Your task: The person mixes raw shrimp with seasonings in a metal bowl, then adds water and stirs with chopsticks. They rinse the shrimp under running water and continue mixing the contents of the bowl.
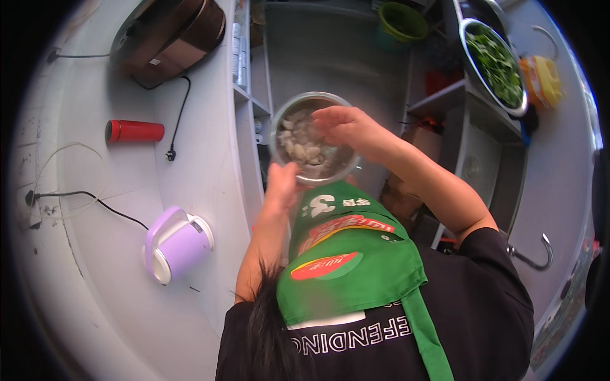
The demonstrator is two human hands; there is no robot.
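A round metal bowl (350,166) is held up in front of my green apron, over the floor. Pale whitish pieces (305,148), perhaps peeled garlic cloves, lie in it, in what looks like water. My left hand (284,178) grips the near left rim of the bowl, thumb on the edge. Over the bowl's right side is my right hand (336,125), blurred, with fingers bent down towards the pieces; whether it holds any of them cannot be told.
On the left counter are a purple kettle (178,247), a red flask (136,131), loose cables and a dark appliance (167,43). To the right are a bowl of green leaves (495,69), a sink basin (486,162), a faucet (536,257) and a yellow container (543,81). A green bucket (402,24) stands ahead.
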